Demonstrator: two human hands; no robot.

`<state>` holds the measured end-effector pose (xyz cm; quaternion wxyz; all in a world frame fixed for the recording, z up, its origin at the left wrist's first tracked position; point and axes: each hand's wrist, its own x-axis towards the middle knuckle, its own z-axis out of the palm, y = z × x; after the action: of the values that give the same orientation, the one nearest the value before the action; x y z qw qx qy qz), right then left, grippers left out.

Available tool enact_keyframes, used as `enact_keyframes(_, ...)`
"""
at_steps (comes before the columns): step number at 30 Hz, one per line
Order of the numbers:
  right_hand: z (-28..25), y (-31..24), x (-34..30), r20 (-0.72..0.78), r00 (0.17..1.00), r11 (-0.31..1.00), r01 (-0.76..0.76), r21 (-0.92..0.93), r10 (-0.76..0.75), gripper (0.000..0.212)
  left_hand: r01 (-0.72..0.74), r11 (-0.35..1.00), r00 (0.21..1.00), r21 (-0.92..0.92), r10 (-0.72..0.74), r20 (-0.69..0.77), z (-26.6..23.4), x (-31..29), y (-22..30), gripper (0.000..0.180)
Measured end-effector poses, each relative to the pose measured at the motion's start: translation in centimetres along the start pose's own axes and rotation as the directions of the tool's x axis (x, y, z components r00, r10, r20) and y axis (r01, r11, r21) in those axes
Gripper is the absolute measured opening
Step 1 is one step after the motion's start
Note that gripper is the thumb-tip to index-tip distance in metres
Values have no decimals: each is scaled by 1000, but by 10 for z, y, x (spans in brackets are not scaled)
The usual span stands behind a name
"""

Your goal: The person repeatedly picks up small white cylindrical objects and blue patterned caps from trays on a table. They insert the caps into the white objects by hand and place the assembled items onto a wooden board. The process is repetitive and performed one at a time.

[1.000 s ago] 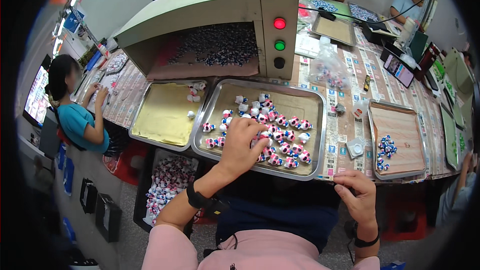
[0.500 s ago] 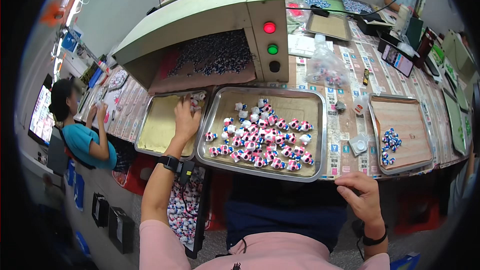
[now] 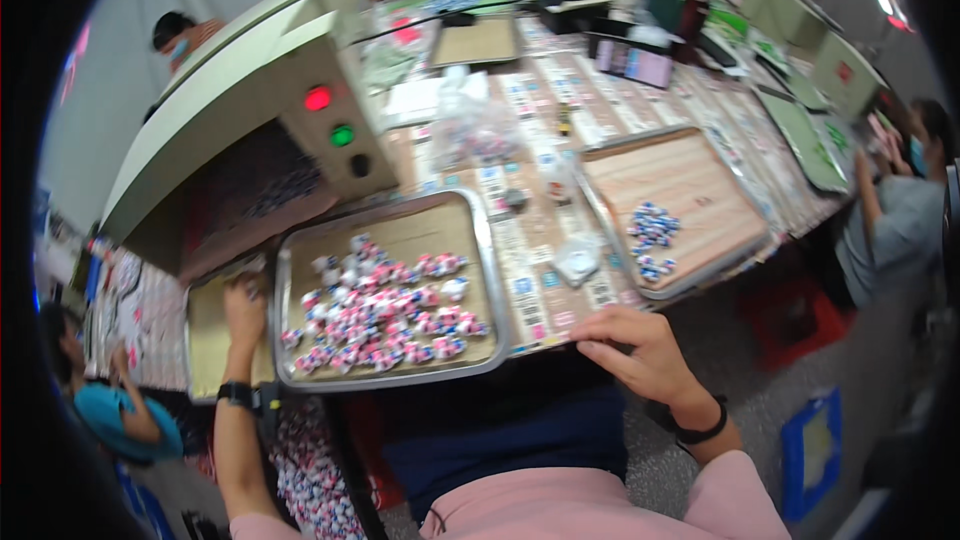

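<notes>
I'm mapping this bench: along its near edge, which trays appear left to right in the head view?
Yellow-lined rectangular metal tray → large silver metal tray holding pink, white and blue figurines → wood-patterned rectangular metal tray.

The left forearm (image 3: 238, 445) is extending straight forward from the body, the left hand (image 3: 244, 308) pointing away, its blurred fingertips hard to read. The right forearm (image 3: 722, 440) is angling inward, the right hand (image 3: 642, 355) curling loosely leftward, thumb lying below the index finger.
</notes>
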<state>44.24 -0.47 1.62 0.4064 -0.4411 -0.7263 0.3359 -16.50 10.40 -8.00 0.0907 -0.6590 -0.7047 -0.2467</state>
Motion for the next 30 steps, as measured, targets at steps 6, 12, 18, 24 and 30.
enact_keyframes(6,-61,42,1,-455,890,956,-165,-243,38,13,63,994,997,87,-67,47,9,11,-2,36)
enact_keyframes(12,-99,91,7,-456,888,869,-269,-415,57,14,510,263,812,-819,-461,358,-6,6,-52,19)
enact_keyframes(18,-93,107,26,-310,946,766,-270,-583,97,11,288,-739,787,-609,-180,590,-52,-11,-6,26)
enact_keyframes(24,-93,105,33,-294,918,763,-386,-518,265,17,281,-876,724,-393,-75,686,-100,-46,189,28)
enact_keyframes(30,-76,91,18,-240,924,932,-336,-137,298,18,662,-736,551,-139,353,757,-82,-89,293,32)
